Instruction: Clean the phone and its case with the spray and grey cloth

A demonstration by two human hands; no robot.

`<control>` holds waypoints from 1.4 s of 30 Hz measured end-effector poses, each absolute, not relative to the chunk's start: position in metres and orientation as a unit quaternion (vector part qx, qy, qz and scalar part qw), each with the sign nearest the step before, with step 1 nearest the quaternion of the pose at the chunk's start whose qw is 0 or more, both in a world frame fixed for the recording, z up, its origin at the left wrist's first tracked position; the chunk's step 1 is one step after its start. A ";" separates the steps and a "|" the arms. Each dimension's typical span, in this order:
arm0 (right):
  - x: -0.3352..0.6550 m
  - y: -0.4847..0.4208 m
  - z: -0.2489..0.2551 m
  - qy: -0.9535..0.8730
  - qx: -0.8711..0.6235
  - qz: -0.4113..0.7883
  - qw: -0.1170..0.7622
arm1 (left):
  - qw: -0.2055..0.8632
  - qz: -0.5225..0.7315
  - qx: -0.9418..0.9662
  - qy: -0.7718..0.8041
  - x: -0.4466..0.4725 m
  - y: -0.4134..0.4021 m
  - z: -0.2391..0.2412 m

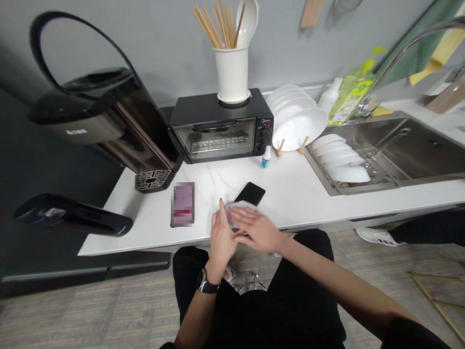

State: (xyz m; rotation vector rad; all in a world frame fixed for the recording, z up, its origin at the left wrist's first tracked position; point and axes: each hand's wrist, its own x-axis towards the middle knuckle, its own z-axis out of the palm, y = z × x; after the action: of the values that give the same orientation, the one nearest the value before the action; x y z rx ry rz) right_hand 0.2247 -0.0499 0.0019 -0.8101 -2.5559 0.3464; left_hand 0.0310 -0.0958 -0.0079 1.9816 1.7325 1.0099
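A pale, greyish-white flat thing [242, 205] is between my hands just above the counter's front edge; motion blur hides its exact kind. My left hand [222, 238], with a watch on the wrist, is closed at its left edge, the index finger pointing up. Across its face lies my right hand [258, 229], slightly blurred, with fingers stretched out and flat. Just behind them a black phone [251, 193] rests on the counter. To the left lies a purple, pixelated packet [182, 204]. A small white-and-blue bottle [266, 158] stands farther back.
On the white counter [152, 237] are a black drinks machine [145, 116] and a toaster oven [218, 128], with a white utensil pot [232, 72] on top. Plates [300, 128] stand right of it, beside a sink [407, 145] holding bowls [350, 173]. Another person's shoe [376, 236] shows at right.
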 end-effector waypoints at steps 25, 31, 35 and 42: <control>0.294 -0.004 -0.013 -0.813 -0.502 0.032 0.292 | 0.065 0.258 0.779 0.567 0.032 -0.093 0.013; 0.282 -0.008 -0.003 -0.841 -0.466 0.102 0.254 | 0.060 0.229 0.814 0.530 0.033 -0.067 0.016; 0.272 0.012 0.002 -0.823 -0.490 0.121 0.261 | 0.033 0.230 0.807 0.543 0.041 -0.036 0.011; 0.285 0.001 0.018 -0.742 -0.505 0.220 0.383 | 0.071 0.312 0.805 0.500 0.053 -0.015 0.029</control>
State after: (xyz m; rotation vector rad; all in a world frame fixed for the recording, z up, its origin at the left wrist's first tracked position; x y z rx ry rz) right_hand 0.2853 0.0010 0.0177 -1.2877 -1.8909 0.5615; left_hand 0.0535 -0.0145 0.0287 2.4191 1.5046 0.9378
